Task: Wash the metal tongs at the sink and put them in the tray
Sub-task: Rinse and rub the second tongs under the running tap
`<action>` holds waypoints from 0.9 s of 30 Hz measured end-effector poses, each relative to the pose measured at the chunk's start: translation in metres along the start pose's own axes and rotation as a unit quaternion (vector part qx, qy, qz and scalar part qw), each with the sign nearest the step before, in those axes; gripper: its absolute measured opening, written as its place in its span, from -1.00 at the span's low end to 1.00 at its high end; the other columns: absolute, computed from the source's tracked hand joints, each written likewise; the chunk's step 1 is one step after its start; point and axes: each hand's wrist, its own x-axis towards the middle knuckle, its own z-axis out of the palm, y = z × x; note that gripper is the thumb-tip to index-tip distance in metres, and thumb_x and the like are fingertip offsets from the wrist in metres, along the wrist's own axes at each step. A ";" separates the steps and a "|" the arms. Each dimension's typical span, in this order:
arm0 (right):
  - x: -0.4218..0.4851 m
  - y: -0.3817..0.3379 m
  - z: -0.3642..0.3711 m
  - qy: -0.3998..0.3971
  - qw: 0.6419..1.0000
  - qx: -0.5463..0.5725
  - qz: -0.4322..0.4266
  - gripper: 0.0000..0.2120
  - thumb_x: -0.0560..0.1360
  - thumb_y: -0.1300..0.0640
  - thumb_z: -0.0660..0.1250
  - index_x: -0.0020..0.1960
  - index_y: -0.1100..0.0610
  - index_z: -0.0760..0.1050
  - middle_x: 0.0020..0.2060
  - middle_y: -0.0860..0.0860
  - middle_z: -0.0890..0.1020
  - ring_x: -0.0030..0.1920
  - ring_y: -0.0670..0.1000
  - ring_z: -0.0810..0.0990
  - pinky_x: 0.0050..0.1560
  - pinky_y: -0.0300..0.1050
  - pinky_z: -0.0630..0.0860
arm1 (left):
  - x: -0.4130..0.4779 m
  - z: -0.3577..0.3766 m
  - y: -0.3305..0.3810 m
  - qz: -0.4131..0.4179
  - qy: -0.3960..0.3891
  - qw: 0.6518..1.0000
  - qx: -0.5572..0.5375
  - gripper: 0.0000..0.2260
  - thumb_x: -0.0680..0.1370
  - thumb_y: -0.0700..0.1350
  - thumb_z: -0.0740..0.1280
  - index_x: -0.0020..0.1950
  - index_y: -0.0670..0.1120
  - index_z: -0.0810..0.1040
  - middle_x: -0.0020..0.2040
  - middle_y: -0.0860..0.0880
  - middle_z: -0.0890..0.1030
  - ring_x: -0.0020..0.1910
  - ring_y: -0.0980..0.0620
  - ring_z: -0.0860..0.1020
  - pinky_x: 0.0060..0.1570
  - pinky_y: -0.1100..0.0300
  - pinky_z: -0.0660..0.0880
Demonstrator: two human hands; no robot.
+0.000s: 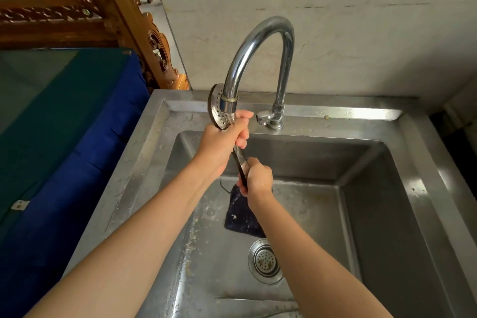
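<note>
Wet metal in wet fingers is the likely trouble. If either grip loosens, the tongs (pixel 219 108) could slip and drop into the sink (pixel 387 188), landing on the dark cloth (pixel 242 217) just above the drain (pixel 264 261) at lower centre. Further up, their perforated round head sits right against the spout of the faucet (pixel 258 41), so a careless turn could knock it there. Water striking the dished head may also spray over the rim.

The right hand (pixel 258 178), at the centre of the frame, is curled tightly round the lower shank of the tongs. The left hand (pixel 224 142), just above it and to the left, is wrapped round the shank right below the head, fingers closed. The tongs stand nearly upright between them, under the spout. No tray is in view.
</note>
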 end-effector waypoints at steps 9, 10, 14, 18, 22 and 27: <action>-0.004 0.002 -0.008 -0.123 0.989 -0.081 -0.009 -0.46 0.57 0.04 0.07 -0.55 0.13 0.40 -0.66 0.01 0.43 -0.67 -0.03 0.35 -0.59 -0.27 0.27 | -0.004 0.007 -0.001 -0.028 0.016 0.999 -0.014 -0.85 0.55 -0.20 0.24 -0.19 -0.06 0.53 -0.58 0.13 0.29 -0.59 0.16 0.20 -0.54 0.26 0.15; -0.008 0.003 -0.007 -0.167 0.981 -0.100 -0.018 -0.44 0.58 -0.04 0.04 -0.52 0.15 0.43 -0.66 0.03 0.45 -0.67 -0.01 0.36 -0.57 -0.25 0.31 | -0.004 0.006 0.001 -0.035 0.011 0.999 -0.016 -0.86 0.56 -0.12 0.27 -0.20 -0.06 0.53 -0.60 0.12 0.27 -0.61 0.15 0.18 -0.56 0.24 0.11; -0.023 0.008 -0.009 -0.271 0.948 -0.106 -0.128 -0.30 0.52 -0.31 -0.10 -0.50 0.11 0.45 -0.65 0.03 0.45 -0.63 0.02 0.39 -0.53 -0.21 0.43 | -0.006 0.010 0.003 -0.035 0.001 0.999 0.009 -0.59 0.43 0.26 0.20 -0.30 -0.09 0.45 -0.64 0.08 0.27 -0.66 0.14 0.18 -0.61 0.27 0.08; -0.034 0.023 -0.014 -0.220 0.951 -0.097 -0.196 -0.42 0.54 -0.28 -0.10 -0.44 0.02 0.39 -0.68 -0.02 0.38 -0.65 -0.08 0.32 -0.58 -0.21 0.32 | -0.010 0.013 -0.004 0.033 0.058 0.995 0.067 -0.61 0.54 0.14 0.18 -0.06 -0.20 0.49 -0.56 0.05 0.47 -0.63 0.13 0.34 -0.58 0.26 0.31; -0.032 0.040 -0.024 -0.119 0.919 -0.219 -0.306 -0.59 0.57 -0.11 0.03 -0.40 0.00 0.30 -0.60 -0.10 0.37 -0.58 -0.18 0.35 -0.50 -0.41 0.31 | -0.004 0.005 -0.003 0.073 0.068 0.995 0.004 -0.81 0.53 -0.22 0.31 0.07 0.03 0.50 -0.18 -0.05 0.66 -0.33 0.04 0.61 -0.30 0.20 0.57; -0.029 0.049 -0.041 -0.076 0.907 -0.237 -0.341 -0.55 0.60 -0.13 -0.07 -0.42 -0.01 0.24 -0.57 -0.11 0.31 -0.55 -0.18 0.35 -0.47 -0.41 0.30 | -0.006 0.017 -0.009 -0.027 0.047 0.998 -0.039 -0.70 0.55 0.10 0.23 -0.15 -0.11 0.58 -0.49 -0.01 0.54 -0.59 0.06 0.42 -0.55 0.26 0.37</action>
